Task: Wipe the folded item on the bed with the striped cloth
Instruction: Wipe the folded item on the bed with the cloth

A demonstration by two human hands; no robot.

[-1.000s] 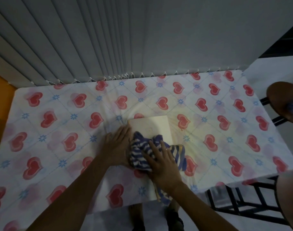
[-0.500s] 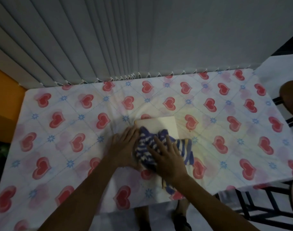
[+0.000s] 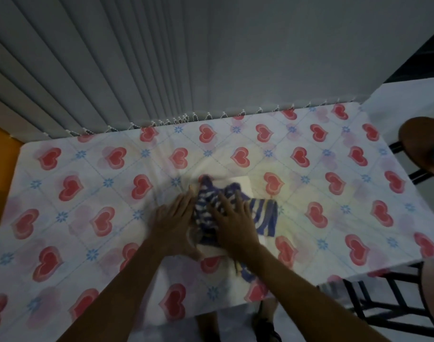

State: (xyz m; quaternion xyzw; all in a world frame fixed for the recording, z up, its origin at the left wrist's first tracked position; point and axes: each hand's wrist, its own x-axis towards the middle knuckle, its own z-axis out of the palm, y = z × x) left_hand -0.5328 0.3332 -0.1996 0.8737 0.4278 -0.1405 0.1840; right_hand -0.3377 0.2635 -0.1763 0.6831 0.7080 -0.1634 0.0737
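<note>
Folded item point(image 3: 243, 184): pale, flat, lying mid-bed, mostly covered; only its far right corner is showing. Striped cloth point(image 3: 262, 215), blue/white and bunched, is sitting on top of it, one end spilling right onto the sheet, another trailing toward the near bed edge. Right hand point(image 3: 233, 223) is pressing flat on the cloth, fingers spread, palm down, not gripping. Left hand point(image 3: 172, 222) is lying flat, fingers extended, just left of the cloth, touching its edge and bearing down on the bed point(image 3: 87, 193). Heart-print sheet is covering the bed; vertical blinds point(image 3: 112, 70) are hanging behind it. Frame is blurry around the cloth.
</note>
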